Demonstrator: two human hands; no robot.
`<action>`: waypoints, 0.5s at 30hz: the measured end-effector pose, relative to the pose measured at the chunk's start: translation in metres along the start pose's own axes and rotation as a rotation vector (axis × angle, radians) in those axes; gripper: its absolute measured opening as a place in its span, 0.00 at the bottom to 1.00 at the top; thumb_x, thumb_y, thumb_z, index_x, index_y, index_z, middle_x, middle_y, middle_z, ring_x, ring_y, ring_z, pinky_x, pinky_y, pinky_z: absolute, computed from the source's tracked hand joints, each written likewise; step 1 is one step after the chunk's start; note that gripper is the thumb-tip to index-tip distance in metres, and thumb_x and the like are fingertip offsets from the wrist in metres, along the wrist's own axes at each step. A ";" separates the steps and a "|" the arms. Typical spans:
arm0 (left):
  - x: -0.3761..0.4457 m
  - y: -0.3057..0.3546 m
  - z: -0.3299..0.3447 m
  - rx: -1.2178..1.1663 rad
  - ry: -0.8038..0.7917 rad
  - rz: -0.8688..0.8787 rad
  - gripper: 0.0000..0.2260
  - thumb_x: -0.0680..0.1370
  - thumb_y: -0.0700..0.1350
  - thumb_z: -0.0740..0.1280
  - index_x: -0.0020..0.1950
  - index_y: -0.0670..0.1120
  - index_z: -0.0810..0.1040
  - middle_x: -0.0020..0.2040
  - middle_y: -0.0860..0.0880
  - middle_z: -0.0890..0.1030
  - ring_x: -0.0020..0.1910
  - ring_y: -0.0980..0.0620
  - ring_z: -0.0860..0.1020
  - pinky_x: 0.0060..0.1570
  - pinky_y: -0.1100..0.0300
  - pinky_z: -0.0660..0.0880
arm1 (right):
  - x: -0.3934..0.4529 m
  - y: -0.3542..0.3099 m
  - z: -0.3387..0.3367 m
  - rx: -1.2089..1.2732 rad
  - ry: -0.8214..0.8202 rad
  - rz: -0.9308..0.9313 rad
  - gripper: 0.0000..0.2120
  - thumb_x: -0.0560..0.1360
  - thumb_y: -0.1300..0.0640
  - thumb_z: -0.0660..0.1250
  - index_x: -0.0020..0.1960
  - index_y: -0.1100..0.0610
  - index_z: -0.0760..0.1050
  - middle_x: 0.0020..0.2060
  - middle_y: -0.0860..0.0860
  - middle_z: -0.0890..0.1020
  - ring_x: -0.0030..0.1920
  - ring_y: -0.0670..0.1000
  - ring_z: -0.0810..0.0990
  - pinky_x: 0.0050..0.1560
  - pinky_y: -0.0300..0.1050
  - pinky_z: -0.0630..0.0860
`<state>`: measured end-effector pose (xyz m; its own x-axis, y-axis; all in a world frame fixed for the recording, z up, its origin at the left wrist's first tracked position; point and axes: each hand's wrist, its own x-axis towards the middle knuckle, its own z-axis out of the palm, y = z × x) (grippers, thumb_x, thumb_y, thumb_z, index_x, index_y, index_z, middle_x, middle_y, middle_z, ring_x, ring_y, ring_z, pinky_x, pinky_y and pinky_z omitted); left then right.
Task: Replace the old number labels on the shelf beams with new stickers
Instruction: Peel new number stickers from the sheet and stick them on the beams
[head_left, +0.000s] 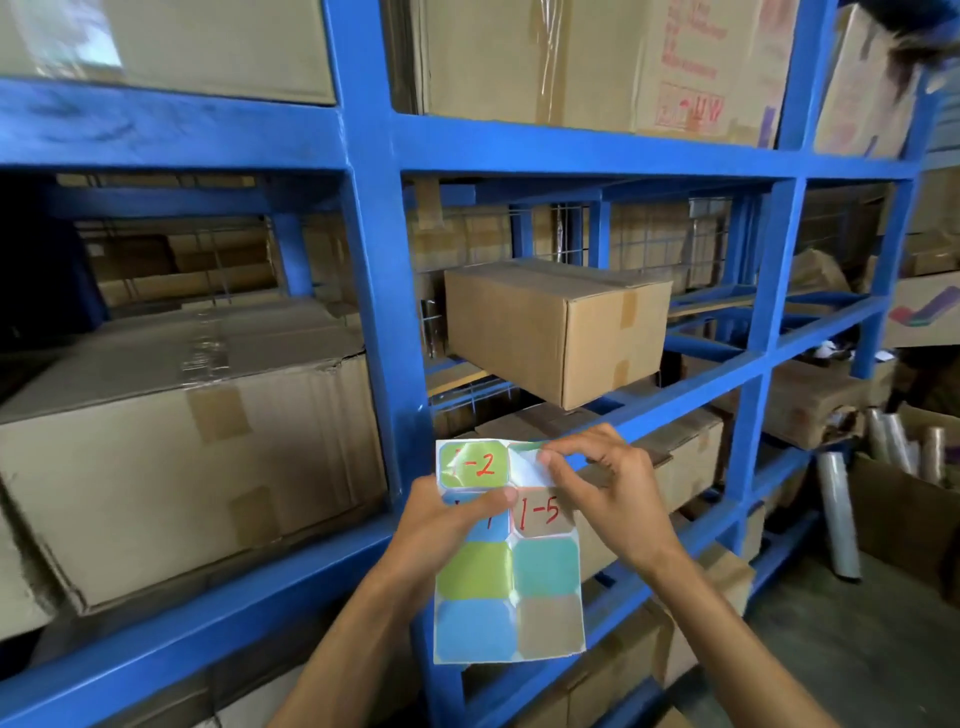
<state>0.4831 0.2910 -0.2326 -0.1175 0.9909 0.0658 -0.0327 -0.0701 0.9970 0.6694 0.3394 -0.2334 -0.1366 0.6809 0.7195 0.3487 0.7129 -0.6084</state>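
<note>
Sticker sheet (506, 577) held upright in front of blue shelf rack (374, 291), level with lower beam (197, 618). Left hand (441, 525) closed on sheet's left edge, thumb pressed across second row. Right hand (602, 483) pinching top-right sticker (524, 467), corner lifted, white backing exposed. Handwritten red "1-2" and "1-5" on two stickers; lower four blank. Cardboard box (556, 332) on middle shelf behind, large carton (176, 457) at left.
</note>
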 end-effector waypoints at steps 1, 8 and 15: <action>-0.001 0.001 -0.001 -0.005 0.016 0.001 0.10 0.69 0.42 0.79 0.49 0.45 0.86 0.45 0.43 0.88 0.42 0.43 0.87 0.36 0.52 0.82 | 0.002 0.001 0.002 0.075 0.018 0.057 0.06 0.76 0.58 0.71 0.41 0.50 0.83 0.38 0.39 0.84 0.45 0.46 0.79 0.47 0.46 0.77; -0.006 0.015 -0.004 -0.035 0.077 0.030 0.11 0.72 0.41 0.76 0.53 0.43 0.84 0.47 0.43 0.88 0.45 0.42 0.87 0.39 0.51 0.83 | 0.018 -0.005 0.011 0.649 0.101 0.301 0.07 0.78 0.62 0.67 0.44 0.59 0.82 0.29 0.54 0.81 0.31 0.48 0.78 0.32 0.38 0.75; 0.004 0.051 -0.012 -0.012 0.099 0.117 0.07 0.71 0.38 0.76 0.49 0.42 0.86 0.46 0.42 0.88 0.44 0.43 0.87 0.36 0.53 0.83 | 0.054 -0.015 0.016 0.990 0.128 0.522 0.08 0.80 0.60 0.65 0.46 0.62 0.81 0.28 0.53 0.80 0.27 0.48 0.77 0.28 0.38 0.76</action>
<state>0.4687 0.2904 -0.1824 -0.2181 0.9598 0.1766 -0.0248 -0.1864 0.9822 0.6419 0.3679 -0.1905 -0.0737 0.9531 0.2937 -0.5618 0.2036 -0.8018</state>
